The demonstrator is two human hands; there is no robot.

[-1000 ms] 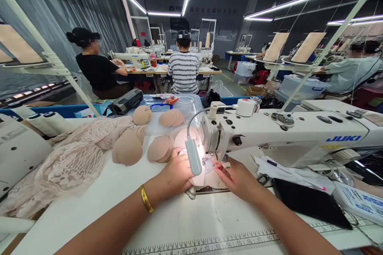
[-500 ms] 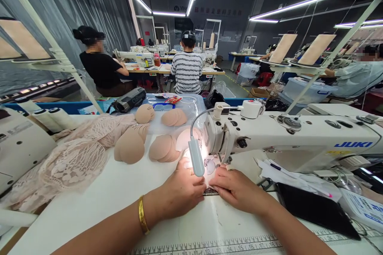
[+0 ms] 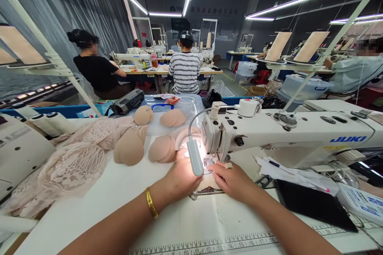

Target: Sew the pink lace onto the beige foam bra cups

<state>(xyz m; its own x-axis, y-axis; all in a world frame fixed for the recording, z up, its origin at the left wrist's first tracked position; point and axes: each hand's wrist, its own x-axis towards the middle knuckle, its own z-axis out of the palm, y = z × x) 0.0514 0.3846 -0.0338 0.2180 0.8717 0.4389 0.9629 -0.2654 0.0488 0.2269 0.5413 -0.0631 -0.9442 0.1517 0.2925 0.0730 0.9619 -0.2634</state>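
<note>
My left hand (image 3: 182, 177) is curled closed behind the lamp, at the left of the sewing machine's needle area. Its fingers are partly hidden and grip a pale pink fabric piece (image 3: 186, 134), lit brightly by the lamp. My right hand (image 3: 235, 179) reaches in from the other side, with index finger stretched toward the needle plate and thumb apart; I see nothing held in it. The small grey lamp (image 3: 194, 157) on a bent neck hides part of the work. The white sewing machine (image 3: 287, 131) stands just beyond my right hand.
Several stacks of beige rounded pads (image 3: 129, 148) lie left of my hands, beside a heap of lace fabric (image 3: 74, 157). A clear plastic box lid (image 3: 191, 105) sits behind. At right lie a black tablet (image 3: 314, 205) and white papers (image 3: 290, 175). Co-workers sit at machines farther back.
Both hands have drawn apart. My left hand has shifted slightly left with the fabric, my right hand slightly right, and more of the metal plate between them shows.
</note>
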